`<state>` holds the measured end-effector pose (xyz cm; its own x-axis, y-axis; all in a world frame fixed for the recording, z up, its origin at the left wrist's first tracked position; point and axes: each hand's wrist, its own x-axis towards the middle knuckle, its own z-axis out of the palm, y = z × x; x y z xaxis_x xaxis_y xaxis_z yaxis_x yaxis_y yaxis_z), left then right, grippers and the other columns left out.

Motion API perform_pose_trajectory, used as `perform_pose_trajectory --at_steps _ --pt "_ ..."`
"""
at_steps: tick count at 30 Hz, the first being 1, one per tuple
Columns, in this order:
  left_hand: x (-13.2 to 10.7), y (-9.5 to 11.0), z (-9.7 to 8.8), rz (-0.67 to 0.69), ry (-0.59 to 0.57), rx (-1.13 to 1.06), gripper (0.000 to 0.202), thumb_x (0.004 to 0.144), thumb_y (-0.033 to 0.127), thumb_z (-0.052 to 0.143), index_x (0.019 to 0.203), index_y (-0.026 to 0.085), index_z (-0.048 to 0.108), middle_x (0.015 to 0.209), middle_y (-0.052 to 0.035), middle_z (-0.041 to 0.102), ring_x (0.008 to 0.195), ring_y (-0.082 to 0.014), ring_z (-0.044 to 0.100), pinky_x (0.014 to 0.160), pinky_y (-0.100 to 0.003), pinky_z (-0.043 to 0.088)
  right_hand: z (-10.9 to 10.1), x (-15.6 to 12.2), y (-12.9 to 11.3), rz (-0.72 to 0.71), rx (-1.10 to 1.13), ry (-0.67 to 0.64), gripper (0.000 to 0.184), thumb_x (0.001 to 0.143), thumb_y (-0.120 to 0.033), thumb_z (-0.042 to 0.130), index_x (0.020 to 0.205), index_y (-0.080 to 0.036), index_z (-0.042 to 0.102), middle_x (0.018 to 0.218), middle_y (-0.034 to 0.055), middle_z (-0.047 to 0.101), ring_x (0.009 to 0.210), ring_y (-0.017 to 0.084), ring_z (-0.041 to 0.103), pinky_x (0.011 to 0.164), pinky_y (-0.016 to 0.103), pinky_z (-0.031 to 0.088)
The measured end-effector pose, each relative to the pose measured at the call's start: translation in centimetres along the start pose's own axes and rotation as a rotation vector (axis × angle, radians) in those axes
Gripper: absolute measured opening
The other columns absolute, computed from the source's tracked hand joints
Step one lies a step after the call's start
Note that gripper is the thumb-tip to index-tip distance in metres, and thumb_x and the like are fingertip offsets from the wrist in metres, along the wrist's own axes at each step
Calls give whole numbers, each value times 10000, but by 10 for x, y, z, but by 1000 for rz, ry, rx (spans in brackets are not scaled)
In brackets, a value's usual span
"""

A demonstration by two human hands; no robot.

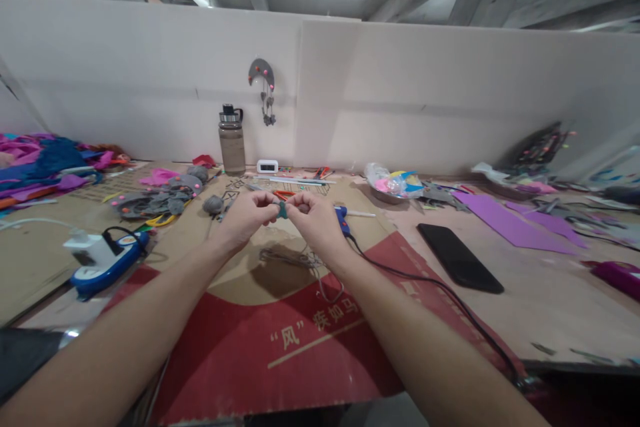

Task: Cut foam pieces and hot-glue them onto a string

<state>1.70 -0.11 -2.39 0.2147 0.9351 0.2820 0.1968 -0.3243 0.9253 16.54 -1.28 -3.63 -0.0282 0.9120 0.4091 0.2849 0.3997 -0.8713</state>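
Between the fingertips of both hands is a small dark green piece [283, 211], perhaps felt; its shape is mostly hidden. My left hand [250, 215] pinches it from one side and my right hand [313, 217] from the other, both raised over the cardboard sheet [240, 347]. Loose grey cord [293, 257] lies on the cardboard below them. Just beyond my right hand is a blue glue gun [342, 219] with a black cable. A ball of grey yarn [213, 205] rests to the left of my left hand.
A water bottle [232, 143] and a small white clock [267, 167] stand by the white partition. On the left are a blue power strip [110, 267] and grey felt pieces [150, 200]. A black phone [459, 257], purple sheets [515, 223] and a filled bowl [393, 197] lie right.
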Motion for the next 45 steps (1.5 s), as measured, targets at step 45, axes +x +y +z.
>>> perform_pose_trajectory --at_steps 45 --pt "-4 6 3 -32 -181 -118 340 645 280 663 963 177 598 879 -36 617 755 -145 556 614 -253 405 -10 9 10 146 110 -43 106 607 -267 556 619 -164 531 528 -59 470 470 56 349 464 199 238"
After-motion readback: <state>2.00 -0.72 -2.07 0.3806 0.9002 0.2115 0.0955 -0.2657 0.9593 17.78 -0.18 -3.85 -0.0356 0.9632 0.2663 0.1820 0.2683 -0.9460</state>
